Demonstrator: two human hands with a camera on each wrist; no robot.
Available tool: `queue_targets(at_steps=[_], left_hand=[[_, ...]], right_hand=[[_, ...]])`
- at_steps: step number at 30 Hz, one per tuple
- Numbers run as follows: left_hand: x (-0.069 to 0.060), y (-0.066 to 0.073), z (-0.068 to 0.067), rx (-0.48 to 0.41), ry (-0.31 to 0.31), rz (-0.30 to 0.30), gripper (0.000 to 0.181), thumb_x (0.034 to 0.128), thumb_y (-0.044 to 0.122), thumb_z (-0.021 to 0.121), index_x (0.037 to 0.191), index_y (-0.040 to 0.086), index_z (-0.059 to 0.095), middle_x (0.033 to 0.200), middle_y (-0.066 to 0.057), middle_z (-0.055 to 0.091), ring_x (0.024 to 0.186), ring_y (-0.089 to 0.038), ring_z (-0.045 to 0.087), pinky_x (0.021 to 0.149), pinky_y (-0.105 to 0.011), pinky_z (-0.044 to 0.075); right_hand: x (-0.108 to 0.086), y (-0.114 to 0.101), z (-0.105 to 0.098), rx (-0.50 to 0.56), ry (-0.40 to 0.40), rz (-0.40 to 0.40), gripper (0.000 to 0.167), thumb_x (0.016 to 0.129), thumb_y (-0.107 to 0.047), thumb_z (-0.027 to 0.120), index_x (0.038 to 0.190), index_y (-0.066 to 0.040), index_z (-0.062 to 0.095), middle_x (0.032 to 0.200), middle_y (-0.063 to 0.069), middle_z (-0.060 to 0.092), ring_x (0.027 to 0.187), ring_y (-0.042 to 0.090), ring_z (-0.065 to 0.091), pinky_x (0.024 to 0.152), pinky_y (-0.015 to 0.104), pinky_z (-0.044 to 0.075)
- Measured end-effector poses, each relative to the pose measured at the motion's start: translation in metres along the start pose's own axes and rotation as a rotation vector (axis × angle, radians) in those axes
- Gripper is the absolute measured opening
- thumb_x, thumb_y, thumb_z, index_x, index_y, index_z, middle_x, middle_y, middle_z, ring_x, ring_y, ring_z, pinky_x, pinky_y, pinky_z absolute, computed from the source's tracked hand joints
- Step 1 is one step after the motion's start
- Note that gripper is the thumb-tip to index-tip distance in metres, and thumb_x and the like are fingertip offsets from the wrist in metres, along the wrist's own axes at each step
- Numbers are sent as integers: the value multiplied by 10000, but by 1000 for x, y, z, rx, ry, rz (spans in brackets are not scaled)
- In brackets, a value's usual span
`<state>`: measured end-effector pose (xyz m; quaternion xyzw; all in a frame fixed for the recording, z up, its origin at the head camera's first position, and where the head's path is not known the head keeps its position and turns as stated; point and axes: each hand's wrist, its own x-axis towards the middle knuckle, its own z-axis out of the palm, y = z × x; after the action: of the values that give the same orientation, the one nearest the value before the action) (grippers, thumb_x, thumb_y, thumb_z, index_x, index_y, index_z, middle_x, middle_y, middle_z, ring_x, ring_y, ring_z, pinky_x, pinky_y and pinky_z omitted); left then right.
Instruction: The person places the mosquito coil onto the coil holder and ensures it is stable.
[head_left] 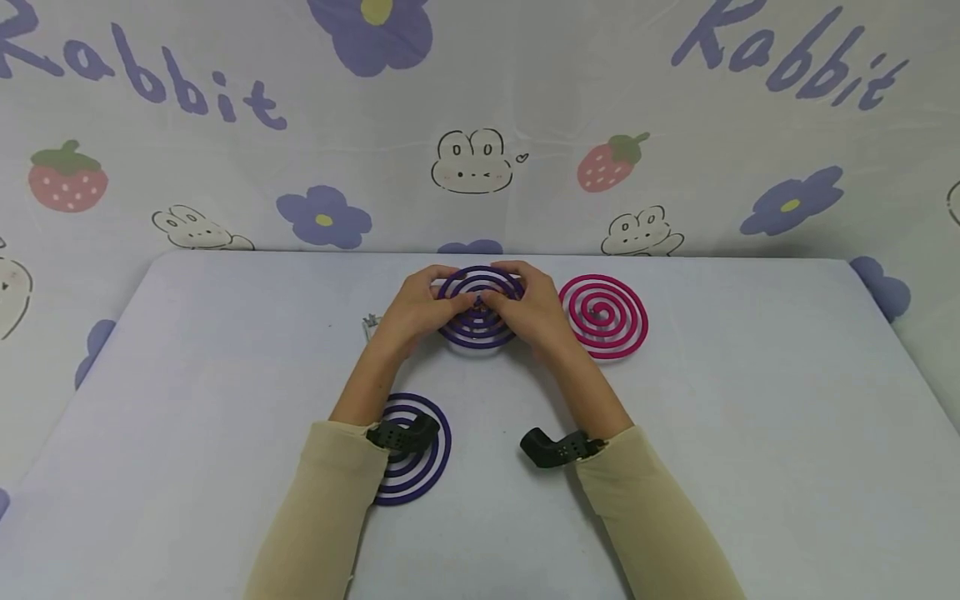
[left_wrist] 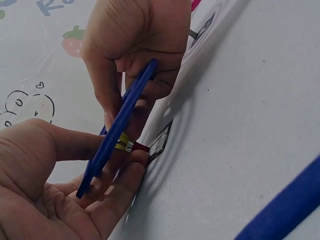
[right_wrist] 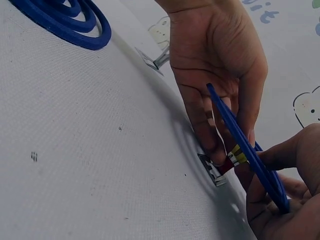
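Observation:
A dark blue mosquito coil (head_left: 480, 343) is held tilted above the back middle of the table. My left hand (head_left: 422, 306) grips its left side, thumb near the centre of the upper face. From the right, my right hand (head_left: 537, 308) grips it the same way, the two thumbs almost meeting. Beneath the coil, in both wrist views, stands a small metal stand (right_wrist: 212, 171) with a flat base and a red and yellow piece (left_wrist: 130, 144) on top. Fingers of both hands are around that piece; whether the coil is fixed to it is hidden.
To the right, a pink coil (head_left: 601, 313) sits raised, with a stand base under it in the left wrist view. Another blue coil (head_left: 447, 450) lies under my left forearm. A metal stand (right_wrist: 156, 65) is left of my left hand. A printed cloth (head_left: 540, 208) hangs behind the table.

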<state>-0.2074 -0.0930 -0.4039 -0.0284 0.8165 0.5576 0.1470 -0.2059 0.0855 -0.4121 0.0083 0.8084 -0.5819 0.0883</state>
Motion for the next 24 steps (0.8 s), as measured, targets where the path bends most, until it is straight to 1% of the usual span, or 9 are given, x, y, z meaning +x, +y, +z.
queue_targets(at_steps=[6, 12, 19, 24], left_hand=[[0, 1, 0, 9, -4, 3, 596, 993, 196, 727, 1526, 44, 509, 1443, -254, 641, 1312, -363, 644, 1171, -474, 512], [-1, 2, 0, 19, -10, 1, 598, 994, 199, 727, 1528, 44, 506, 1443, -249, 640, 1315, -361, 641, 1173, -474, 511], [-1, 2, 1, 41, -9, 16, 602, 1002, 213, 719, 1535, 38, 499, 1450, -251, 636, 1322, -362, 640, 1174, -474, 510], [0, 1, 1, 38, 0, 17, 598, 1001, 213, 716, 1528, 26, 505, 1468, -248, 619, 1338, -366, 627, 1182, -478, 503]], right_hand=[[0, -2, -1, -18, 0, 0, 495, 994, -150, 720, 1468, -87, 590, 1413, 207, 627, 1311, 356, 615, 1183, 491, 503], [-2, -4, -2, -38, -9, -1, 503, 1001, -146, 710, 1482, -84, 575, 1440, 205, 610, 1326, 362, 609, 1178, 496, 511], [-1, -4, -3, -19, -23, 30, 491, 1014, -167, 698, 1483, -93, 575, 1460, 199, 601, 1339, 364, 605, 1188, 492, 505], [0, -3, -1, 1, -18, 44, 482, 1014, -165, 695, 1478, -99, 582, 1482, 192, 588, 1359, 359, 588, 1201, 491, 494]])
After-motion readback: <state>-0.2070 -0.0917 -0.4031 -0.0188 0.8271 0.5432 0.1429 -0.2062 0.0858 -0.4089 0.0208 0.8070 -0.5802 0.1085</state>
